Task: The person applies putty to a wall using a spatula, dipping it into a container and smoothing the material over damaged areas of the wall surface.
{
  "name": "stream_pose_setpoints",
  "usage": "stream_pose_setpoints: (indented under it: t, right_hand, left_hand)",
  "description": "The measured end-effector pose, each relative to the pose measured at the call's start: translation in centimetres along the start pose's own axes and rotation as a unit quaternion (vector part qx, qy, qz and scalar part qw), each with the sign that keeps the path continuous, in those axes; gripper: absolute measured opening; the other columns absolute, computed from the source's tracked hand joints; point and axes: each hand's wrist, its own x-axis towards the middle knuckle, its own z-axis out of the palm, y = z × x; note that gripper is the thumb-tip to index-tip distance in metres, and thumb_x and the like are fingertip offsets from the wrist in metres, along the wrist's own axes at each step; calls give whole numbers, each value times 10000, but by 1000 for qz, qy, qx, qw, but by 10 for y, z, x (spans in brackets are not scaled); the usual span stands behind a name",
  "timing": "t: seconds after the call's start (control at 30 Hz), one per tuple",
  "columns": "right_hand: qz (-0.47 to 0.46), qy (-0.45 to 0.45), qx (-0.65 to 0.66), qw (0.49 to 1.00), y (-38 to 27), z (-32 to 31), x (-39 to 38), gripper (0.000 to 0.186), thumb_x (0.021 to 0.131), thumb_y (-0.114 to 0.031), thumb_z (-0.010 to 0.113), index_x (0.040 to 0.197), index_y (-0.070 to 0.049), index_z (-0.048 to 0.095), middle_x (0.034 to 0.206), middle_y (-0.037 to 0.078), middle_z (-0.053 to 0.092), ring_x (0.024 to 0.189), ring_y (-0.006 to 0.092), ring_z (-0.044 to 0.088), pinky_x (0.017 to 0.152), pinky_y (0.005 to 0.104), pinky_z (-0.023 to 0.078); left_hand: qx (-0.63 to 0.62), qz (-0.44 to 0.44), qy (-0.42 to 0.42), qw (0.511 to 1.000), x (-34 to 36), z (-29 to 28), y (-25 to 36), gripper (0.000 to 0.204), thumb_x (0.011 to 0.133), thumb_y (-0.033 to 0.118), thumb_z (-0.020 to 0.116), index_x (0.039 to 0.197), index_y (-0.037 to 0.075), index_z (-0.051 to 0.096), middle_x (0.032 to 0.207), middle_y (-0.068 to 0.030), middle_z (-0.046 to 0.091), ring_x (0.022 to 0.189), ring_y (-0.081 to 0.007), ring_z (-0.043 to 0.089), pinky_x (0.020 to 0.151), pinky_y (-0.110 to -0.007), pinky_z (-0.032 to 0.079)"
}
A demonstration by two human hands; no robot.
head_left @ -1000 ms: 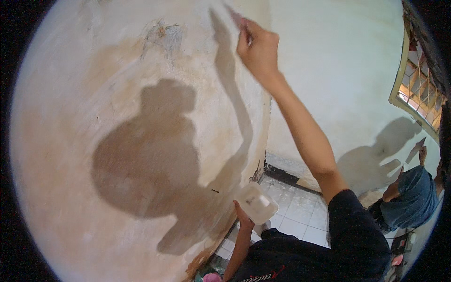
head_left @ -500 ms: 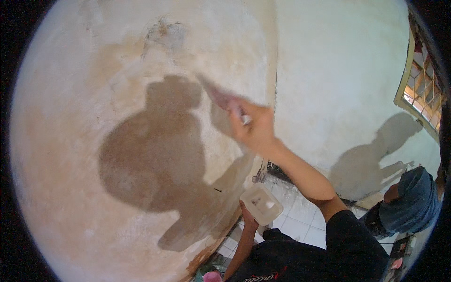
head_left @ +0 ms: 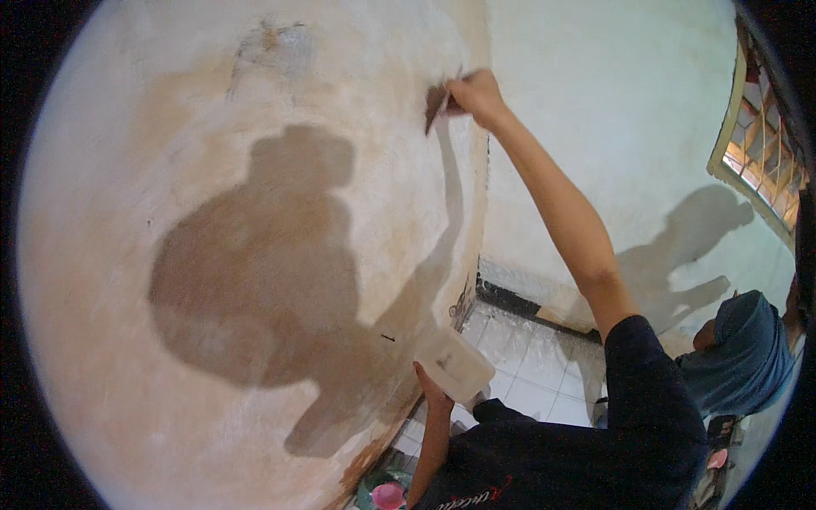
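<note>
My right hand (head_left: 478,95) is up near the corner, fingers closed around what looks like a putty knife (head_left: 434,110). The knife's thin blade is against or very near the blotchy cream wall (head_left: 399,204); I cannot tell if it touches. Low by the same wall, my left hand (head_left: 435,391) grips the side of a whitish rectangular plastic tub (head_left: 463,365), tilted, with a small dark smear inside. Most of the left fingers are hidden beneath the tub.
A pale green wall (head_left: 578,110) meets the cream one at the corner. At right crouches a person (head_left: 739,357) in a blue-grey head covering, below a barred window (head_left: 765,144). White floor tiles (head_left: 535,365) lie below. A pink bowl (head_left: 388,495) sits at the bottom.
My right hand has moved up and slightly right with the putty knife, toward the corner. The tub in my left hand has shifted a little left and tilted more.
</note>
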Motion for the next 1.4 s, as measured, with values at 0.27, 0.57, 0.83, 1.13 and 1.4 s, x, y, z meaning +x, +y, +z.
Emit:
stream_pose_setpoints:
  t: [0.27,0.57,0.83,1.13,1.4]
  right_hand:
    - [-91,54,124,987,-75,-38,-57,147,837,-3,504,851,126,573,758,163,631,609,208,605,495,326,460]
    - [-11,96,-75,992,93,22,-123,147,871,-85,562,922,46,522,658,170,636,533,250,642,486,342,487]
    - [-106,137,4,985,-4,71,-230,234,849,-17,573,1071,6,503,642,164,614,534,191,621,476,338,443]
    - [-95,259,-130,952,188,22,-125,92,815,-6,528,831,45,602,688,257,560,592,381,563,564,365,450]
    - [-81,108,-70,988,89,89,-255,329,852,-50,527,1159,-21,642,775,241,653,595,238,641,567,309,491]
  left_hand:
    - [-95,-75,4,993,24,7,-6,413,972,411,428,1226,96,512,1174,-59,562,1076,-217,545,919,-398,477]
    - [-49,-107,4,993,42,1,-21,597,962,529,350,1383,106,373,1344,-93,459,1207,-268,467,1013,-441,408]
    - [-49,-168,-10,984,57,12,-48,682,956,619,291,1413,115,354,1375,-109,447,1234,-310,457,1033,-466,397]
    - [-56,-204,-71,975,78,17,-73,715,948,640,281,1420,106,350,1382,-121,446,1254,-307,452,1052,-463,385]
    - [-53,-224,-1,973,89,17,-81,753,930,662,308,1417,90,355,1373,-126,458,1247,-314,461,1050,-465,386]
